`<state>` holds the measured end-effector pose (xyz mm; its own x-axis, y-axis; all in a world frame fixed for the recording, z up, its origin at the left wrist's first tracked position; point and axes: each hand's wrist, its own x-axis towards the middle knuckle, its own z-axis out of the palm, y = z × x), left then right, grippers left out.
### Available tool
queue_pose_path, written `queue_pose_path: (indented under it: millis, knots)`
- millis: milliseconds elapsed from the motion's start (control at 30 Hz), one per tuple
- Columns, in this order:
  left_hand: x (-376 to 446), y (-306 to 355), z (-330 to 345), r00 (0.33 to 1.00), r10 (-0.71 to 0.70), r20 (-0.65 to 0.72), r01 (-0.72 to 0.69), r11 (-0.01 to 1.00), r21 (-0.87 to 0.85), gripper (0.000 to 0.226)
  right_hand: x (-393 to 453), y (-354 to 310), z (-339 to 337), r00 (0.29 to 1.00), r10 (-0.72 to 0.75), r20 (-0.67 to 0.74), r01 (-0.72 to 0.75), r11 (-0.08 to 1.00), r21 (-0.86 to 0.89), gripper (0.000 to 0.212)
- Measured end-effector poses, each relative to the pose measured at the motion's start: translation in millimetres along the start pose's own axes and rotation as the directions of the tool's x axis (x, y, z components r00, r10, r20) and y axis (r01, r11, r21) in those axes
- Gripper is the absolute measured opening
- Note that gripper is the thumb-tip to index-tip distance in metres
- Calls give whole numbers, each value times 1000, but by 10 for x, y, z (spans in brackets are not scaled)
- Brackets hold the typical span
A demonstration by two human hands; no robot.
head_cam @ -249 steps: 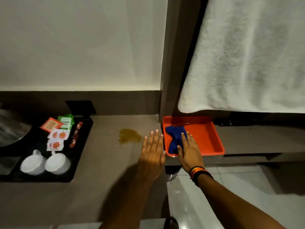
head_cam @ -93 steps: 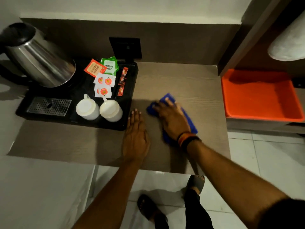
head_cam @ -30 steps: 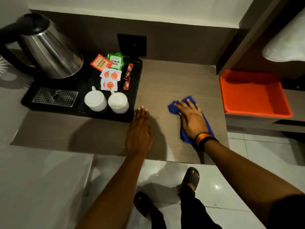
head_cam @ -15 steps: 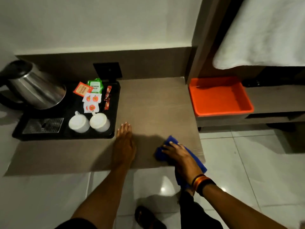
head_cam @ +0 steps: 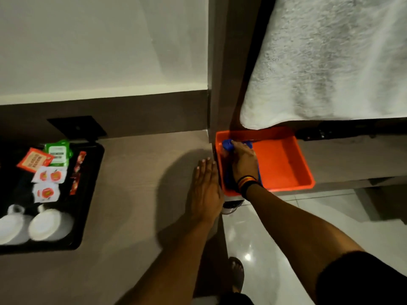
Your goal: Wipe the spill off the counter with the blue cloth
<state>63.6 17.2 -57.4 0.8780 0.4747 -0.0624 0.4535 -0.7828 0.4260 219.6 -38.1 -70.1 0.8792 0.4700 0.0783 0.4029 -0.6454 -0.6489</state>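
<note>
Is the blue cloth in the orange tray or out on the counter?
In the tray. The blue cloth lies inside the orange tray, under the right hand.

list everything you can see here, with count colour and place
counter: 1, grey-brown, centre
black tray: 1, on counter, left
cups: 2, white, front of black tray
sachets: several, red, green, white, back of black tray
orange tray: 1, right of counter
blue cloth: 1, inside orange tray, under right hand
towel: 1, white, hanging upper right
left hand: flat on counter
right hand: on cloth, banded wrist
</note>
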Motion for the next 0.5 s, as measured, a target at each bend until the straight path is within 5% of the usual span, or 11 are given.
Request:
queue_pose_path:
  millis: [200, 300, 400, 500]
  knots:
    - [328, -15, 119, 999, -25, -22, 26, 996, 86, 78, 198, 265, 522, 955, 47, 294, 49, 949, -312, 55]
    - [294, 14, 44, 1000, -20, -20, 21, 998, 56, 77, 150, 251, 318, 928, 65, 366, 50, 954, -296, 57]
    - [216, 17, -324, 994, -25, -108, 32, 997, 67, 64, -113, -82, -189, 967, 5, 255, -8, 1000, 12, 56]
    - [231, -58, -737, 958, 68, -278, -64, 998, 24, 53, -934, -380, -744, 993, -59, 106, 3, 886, 463, 43]
